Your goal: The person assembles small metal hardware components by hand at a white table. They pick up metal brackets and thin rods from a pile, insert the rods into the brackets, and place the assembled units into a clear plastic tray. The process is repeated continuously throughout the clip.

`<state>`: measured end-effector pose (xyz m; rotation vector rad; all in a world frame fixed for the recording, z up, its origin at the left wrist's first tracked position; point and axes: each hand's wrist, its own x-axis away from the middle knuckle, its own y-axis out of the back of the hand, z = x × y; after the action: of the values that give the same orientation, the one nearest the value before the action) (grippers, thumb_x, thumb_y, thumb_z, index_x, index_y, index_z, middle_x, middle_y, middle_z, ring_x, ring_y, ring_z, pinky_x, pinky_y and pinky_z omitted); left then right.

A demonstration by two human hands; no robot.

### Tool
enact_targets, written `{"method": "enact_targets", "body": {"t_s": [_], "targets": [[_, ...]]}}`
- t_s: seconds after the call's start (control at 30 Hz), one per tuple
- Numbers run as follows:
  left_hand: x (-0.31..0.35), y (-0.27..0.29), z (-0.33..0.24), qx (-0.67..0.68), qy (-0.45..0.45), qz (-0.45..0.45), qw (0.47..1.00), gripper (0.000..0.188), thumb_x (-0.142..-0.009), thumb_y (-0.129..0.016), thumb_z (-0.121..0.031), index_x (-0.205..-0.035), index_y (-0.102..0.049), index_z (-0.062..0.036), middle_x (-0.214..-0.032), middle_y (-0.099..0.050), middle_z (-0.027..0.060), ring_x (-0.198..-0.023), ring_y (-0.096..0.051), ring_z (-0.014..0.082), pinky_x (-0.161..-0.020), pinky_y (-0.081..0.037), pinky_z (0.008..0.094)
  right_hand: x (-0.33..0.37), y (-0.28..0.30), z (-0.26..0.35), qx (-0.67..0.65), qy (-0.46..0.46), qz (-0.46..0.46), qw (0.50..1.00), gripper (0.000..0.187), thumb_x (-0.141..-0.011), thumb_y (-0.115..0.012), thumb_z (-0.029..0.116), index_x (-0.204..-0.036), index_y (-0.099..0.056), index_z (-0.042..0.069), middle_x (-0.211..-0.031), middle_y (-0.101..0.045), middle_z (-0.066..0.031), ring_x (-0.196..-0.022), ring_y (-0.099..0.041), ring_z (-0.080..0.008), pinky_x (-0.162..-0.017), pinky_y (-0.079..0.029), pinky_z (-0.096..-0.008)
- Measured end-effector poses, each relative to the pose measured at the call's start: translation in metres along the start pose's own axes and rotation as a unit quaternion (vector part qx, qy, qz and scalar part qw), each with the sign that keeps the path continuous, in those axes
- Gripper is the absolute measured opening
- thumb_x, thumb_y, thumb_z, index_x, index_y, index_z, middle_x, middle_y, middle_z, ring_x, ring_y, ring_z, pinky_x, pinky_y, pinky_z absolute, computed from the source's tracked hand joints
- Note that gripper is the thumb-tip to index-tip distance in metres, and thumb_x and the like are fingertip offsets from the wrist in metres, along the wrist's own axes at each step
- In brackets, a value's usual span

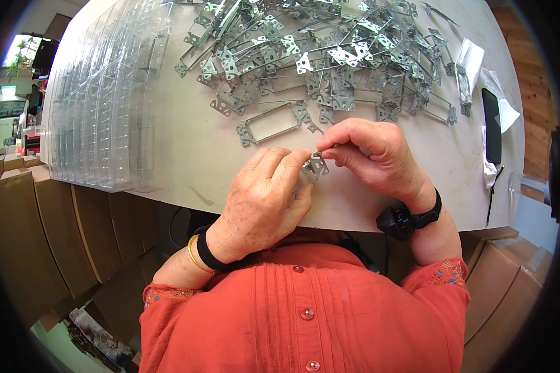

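Close to the table's front edge, both hands meet around a small metal bracket (318,165) with cut-out holes. My left hand (270,186) is closed on its left side, thumb and fingers pinching it. From the right, my right hand (373,152) pinches at its upper edge with thumb and forefinger; part of the bracket is hidden by the fingers. Just beyond the hands lies a rectangular metal frame (272,133) made of thin rods and perforated end plates. Behind it spreads a large heap of similar metal frames (330,59).
Clear plastic trays (106,99) stand stacked on the left of the white table (193,168). On the right lie a black phone (491,124), white paper (503,102) and a thin black cable (493,199). Cardboard boxes (22,236) stand below at the left, more boxes (501,280) at the right.
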<state>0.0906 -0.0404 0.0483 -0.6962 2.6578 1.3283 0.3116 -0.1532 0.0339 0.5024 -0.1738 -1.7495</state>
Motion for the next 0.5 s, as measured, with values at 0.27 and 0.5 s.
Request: {"method": "enact_targets", "body": {"t_s": [0.27, 0.5], "targets": [[0.0005, -0.0003, 0.0000, -0.002, 0.009, -0.005, 1.000, 0.050, -0.080, -0.082, -0.001, -0.129, -0.069, -0.0004, -0.109, -0.071, 0.0165, -0.096, -0.069, 0.0346, -0.084, -0.057, 0.0431, 0.0026, -0.0004, -0.0038, -0.028, -0.013, -0.019, 0.999, 0.012, -0.099, -0.082, 0.006, -0.108, -0.075, 0.005, -0.089, -0.074, -0.0071, -0.075, -0.072, -0.0156, -0.067, -0.057, -0.0303], [0.0015, 0.0028, 0.0059, -0.021, 0.034, -0.031, 0.999, 0.049, -0.079, -0.082, 0.001, -0.126, -0.070, 0.0005, -0.101, -0.070, 0.0151, -0.091, -0.069, 0.0313, -0.081, -0.058, 0.0421, 0.0031, 0.0017, 0.0011, -0.040, -0.026, -0.006, 0.999, 0.014, -0.098, -0.081, 0.001, -0.111, -0.076, 0.005, -0.090, -0.076, -0.0068, -0.074, -0.071, -0.0139, -0.066, -0.057, -0.0296]]}}
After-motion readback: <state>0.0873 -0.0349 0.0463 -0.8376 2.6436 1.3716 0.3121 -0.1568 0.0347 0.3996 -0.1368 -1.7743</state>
